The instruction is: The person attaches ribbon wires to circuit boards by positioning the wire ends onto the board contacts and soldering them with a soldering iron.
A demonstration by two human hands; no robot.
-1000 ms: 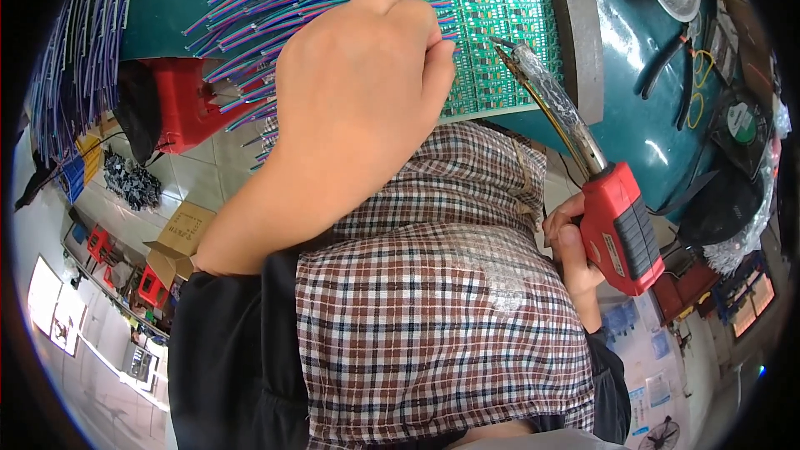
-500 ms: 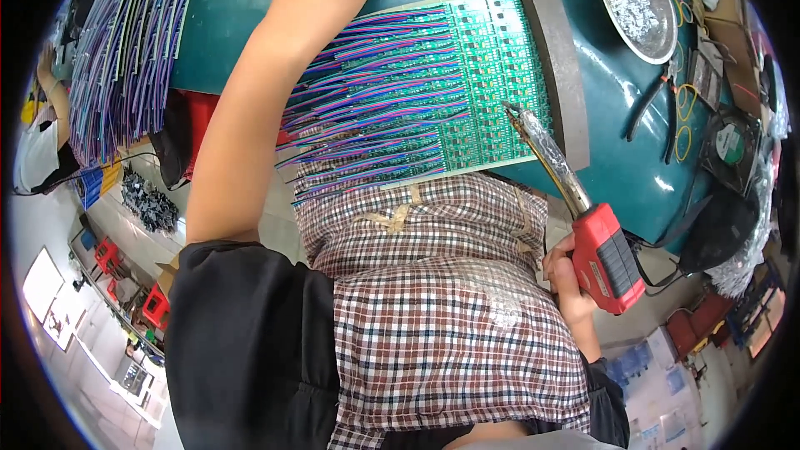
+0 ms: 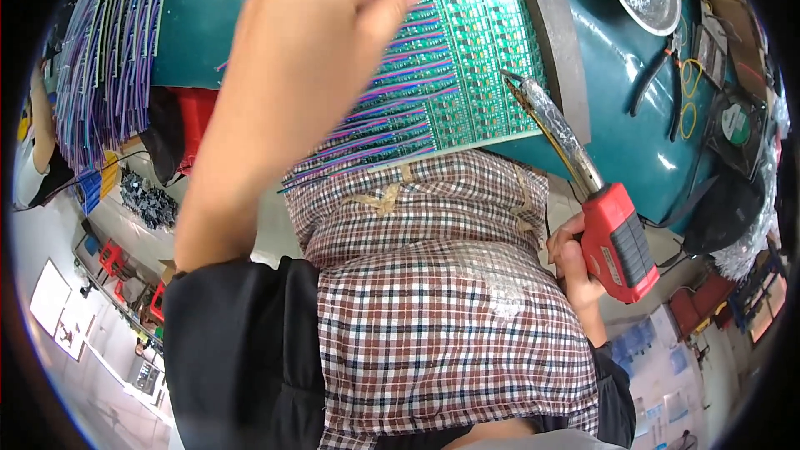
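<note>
My left hand [image 3: 354, 0] is raised over the upper left part of a green circuit board panel [image 3: 479, 50], fingers curled and thumb pressed in. Whatever those fingers pinch, if anything, cannot be made out. Rows of blue, purple and pink wires [image 3: 379, 133] run off the panel's left side, partly hidden by my left forearm. My right hand [image 3: 575, 267] grips a red soldering gun [image 3: 612, 237]. Its long metal barrel points up and left, and the tip shows over the panel's right half; whether it touches cannot be told.
A curved grey bar [image 3: 557, 50] lies along the panel's right edge. Beyond it are a metal bowl [image 3: 667, 23] of silvery flakes, pliers [image 3: 650, 87] and yellow rings [image 3: 690, 121]. Another bundle of wires [image 3: 108, 33] hangs at the table's left. A co-worker's arm [image 3: 42, 125] shows far left.
My left hand has come nearer from the table's far side, its fingers now in view and curled by the wired panel. The soldering gun stays in my right hand, its tip still over the panel.
</note>
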